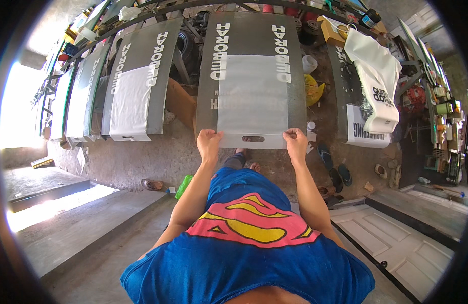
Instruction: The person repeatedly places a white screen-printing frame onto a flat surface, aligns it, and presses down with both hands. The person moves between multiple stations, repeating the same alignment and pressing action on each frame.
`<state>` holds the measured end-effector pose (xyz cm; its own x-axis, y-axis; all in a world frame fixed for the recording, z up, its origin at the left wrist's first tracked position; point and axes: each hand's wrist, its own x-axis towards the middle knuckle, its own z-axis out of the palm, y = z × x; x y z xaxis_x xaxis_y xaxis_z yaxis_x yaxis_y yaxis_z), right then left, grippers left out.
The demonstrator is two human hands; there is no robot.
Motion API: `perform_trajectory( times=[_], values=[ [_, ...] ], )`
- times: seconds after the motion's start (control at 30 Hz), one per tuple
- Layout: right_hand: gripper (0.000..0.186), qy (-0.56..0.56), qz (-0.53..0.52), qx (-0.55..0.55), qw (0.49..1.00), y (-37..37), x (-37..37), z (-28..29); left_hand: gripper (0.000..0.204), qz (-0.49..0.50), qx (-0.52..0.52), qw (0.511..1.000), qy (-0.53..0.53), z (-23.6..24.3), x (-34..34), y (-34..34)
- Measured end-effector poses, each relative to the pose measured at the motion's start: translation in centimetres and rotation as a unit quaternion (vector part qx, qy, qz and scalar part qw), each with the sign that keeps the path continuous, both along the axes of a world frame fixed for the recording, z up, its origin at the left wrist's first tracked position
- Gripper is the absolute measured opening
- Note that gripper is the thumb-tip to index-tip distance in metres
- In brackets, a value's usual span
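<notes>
A translucent white plastic bag [252,101] with a die-cut handle slot lies flat along the dark printing board [244,38] straight ahead of me. Its handle end reaches past the board's near edge. My left hand [209,144] pinches the bag's near left corner between thumb and fingers. At the near right corner, my right hand [296,144] pinches it the same way. Both arms stretch forward, and the bag looks taut between them. Large white lettering runs down both sides of the board, and darker print shows faintly through the bag.
Left of me, another board carries a similar white bag [130,101], with more boards beyond. On the right board lies a crumpled printed white bag [374,76] beside a cardboard box [333,31]. Sandals [344,175] and a shoe [152,184] are on the floor. A white panelled door [396,248] lies behind right.
</notes>
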<state>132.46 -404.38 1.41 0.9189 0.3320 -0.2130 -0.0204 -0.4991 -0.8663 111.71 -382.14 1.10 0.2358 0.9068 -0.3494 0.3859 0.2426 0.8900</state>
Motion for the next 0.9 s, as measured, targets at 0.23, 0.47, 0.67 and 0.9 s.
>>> perform_trajectory(
  times=[0.23, 0.47, 0.67, 0.9],
  values=[
    [0.023, 0.009, 0.006, -0.018, 1.000, -0.2, -0.1, 0.3, 0.032, 0.012, -0.010, 1.000, -0.019, -0.4, -0.2, -0.1],
    [0.025, 0.017, 0.010, -0.013, 1.000, -0.3, 0.2, -0.4, 0.031, 0.014, -0.005, 0.999, -0.037, -0.7, -0.3, -0.3],
    [0.027, 0.015, 0.032, -0.019, 0.999, -0.3, 0.4, 0.2, 0.028, 0.007, -0.025, 0.996, -0.080, -0.5, -0.5, -0.3],
    [0.029, 0.017, 0.033, -0.019, 0.999, -0.3, 0.4, 0.2, 0.028, 0.004, -0.014, 0.998, -0.068, -1.2, -0.6, -0.1]
  ],
)
